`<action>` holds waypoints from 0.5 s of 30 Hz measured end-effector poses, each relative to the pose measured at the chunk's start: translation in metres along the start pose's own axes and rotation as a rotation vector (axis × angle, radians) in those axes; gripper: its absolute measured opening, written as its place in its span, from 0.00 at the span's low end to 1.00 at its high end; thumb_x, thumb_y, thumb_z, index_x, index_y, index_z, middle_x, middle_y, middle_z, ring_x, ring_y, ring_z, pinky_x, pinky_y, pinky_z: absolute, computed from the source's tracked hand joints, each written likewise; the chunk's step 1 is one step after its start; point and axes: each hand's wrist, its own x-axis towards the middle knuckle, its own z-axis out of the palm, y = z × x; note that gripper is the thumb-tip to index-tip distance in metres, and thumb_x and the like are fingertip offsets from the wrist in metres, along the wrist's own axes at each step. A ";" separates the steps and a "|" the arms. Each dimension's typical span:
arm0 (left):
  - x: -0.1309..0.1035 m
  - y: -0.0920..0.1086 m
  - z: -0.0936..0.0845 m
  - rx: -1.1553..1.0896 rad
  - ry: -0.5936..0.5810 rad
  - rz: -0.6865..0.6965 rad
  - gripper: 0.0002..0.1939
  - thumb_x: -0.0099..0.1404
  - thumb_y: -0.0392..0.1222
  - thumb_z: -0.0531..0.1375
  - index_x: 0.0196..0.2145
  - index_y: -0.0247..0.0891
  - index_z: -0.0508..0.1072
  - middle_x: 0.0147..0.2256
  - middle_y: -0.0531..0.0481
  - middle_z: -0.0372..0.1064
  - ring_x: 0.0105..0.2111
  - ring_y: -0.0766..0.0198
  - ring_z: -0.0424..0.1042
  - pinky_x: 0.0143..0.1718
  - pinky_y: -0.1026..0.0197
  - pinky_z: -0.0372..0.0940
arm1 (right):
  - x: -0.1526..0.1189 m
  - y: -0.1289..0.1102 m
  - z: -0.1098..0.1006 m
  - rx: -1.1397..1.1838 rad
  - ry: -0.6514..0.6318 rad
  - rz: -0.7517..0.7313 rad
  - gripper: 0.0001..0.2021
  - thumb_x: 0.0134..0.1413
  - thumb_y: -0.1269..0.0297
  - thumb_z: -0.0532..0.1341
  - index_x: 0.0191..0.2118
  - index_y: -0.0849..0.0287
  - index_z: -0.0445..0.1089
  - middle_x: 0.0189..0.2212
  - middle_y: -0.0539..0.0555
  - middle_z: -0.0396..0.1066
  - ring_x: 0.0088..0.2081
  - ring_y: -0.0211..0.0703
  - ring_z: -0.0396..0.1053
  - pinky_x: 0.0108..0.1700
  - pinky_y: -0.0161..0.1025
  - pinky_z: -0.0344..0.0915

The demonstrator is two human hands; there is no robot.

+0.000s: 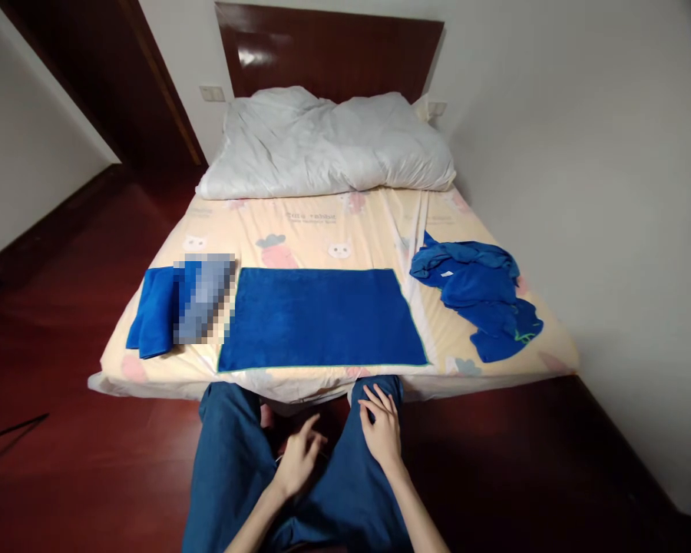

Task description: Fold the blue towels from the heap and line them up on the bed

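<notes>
A flat blue towel [322,319] with a thin green edge lies spread on the bed, just past my knees. My left hand [300,457] hovers between my thighs, its fingers loosely bent and apart, holding nothing. On my right knee rests my right hand [381,430], fingers spread over the blue trousers [224,461]. To the left of the towel is a folded blue cloth [155,311], partly covered by a blurred patch. A crumpled heap of blue cloths [477,296] lies to the right, with a small white tag and some green edging showing.
The bed [345,238] has a cream sheet printed with carrots and cat faces. A white quilt [328,146] is bunched below the dark wooden headboard [334,50]. A white wall [610,192] stands close on the right. Dark red floor [81,322] shows at the left.
</notes>
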 end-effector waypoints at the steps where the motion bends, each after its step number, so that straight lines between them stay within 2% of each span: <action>1: 0.015 0.014 0.000 -0.169 0.078 -0.011 0.32 0.64 0.51 0.60 0.64 0.47 0.64 0.39 0.42 0.78 0.41 0.49 0.78 0.53 0.43 0.70 | 0.003 0.001 0.000 0.004 0.007 -0.001 0.18 0.66 0.61 0.51 0.42 0.46 0.80 0.56 0.51 0.73 0.63 0.58 0.65 0.65 0.70 0.55; 4: 0.054 0.050 0.006 -0.763 0.219 -0.093 0.30 0.64 0.46 0.64 0.61 0.36 0.65 0.43 0.38 0.78 0.39 0.55 0.79 0.49 0.50 0.72 | 0.005 0.003 0.002 -0.004 0.009 0.012 0.16 0.66 0.62 0.53 0.41 0.53 0.80 0.56 0.55 0.74 0.63 0.57 0.64 0.66 0.66 0.54; 7: 0.079 0.070 0.019 -1.195 0.264 -0.199 0.18 0.66 0.37 0.63 0.53 0.34 0.70 0.49 0.36 0.76 0.42 0.59 0.79 0.49 0.58 0.72 | 0.001 0.004 0.004 0.003 0.005 0.030 0.15 0.66 0.62 0.54 0.41 0.54 0.80 0.56 0.56 0.74 0.64 0.54 0.64 0.67 0.64 0.53; 10: 0.095 0.077 0.027 -1.415 0.314 -0.235 0.08 0.68 0.32 0.59 0.45 0.32 0.73 0.52 0.38 0.74 0.46 0.60 0.78 0.50 0.61 0.72 | 0.000 0.005 0.004 0.029 0.007 0.034 0.15 0.65 0.63 0.54 0.42 0.53 0.80 0.55 0.56 0.74 0.63 0.54 0.64 0.67 0.63 0.52; 13: 0.107 0.081 0.027 -1.565 0.359 -0.212 0.07 0.70 0.31 0.56 0.43 0.32 0.74 0.54 0.39 0.73 0.50 0.60 0.76 0.53 0.59 0.72 | 0.002 0.006 0.003 0.063 0.019 0.033 0.14 0.65 0.63 0.55 0.41 0.52 0.80 0.55 0.55 0.74 0.63 0.54 0.64 0.67 0.64 0.51; 15: 0.115 0.085 0.026 -1.624 0.366 -0.206 0.10 0.71 0.32 0.55 0.46 0.33 0.74 0.56 0.40 0.72 0.52 0.59 0.75 0.54 0.58 0.72 | 0.002 0.006 0.003 0.085 0.026 0.036 0.14 0.65 0.62 0.56 0.41 0.51 0.80 0.54 0.55 0.75 0.63 0.55 0.65 0.67 0.65 0.51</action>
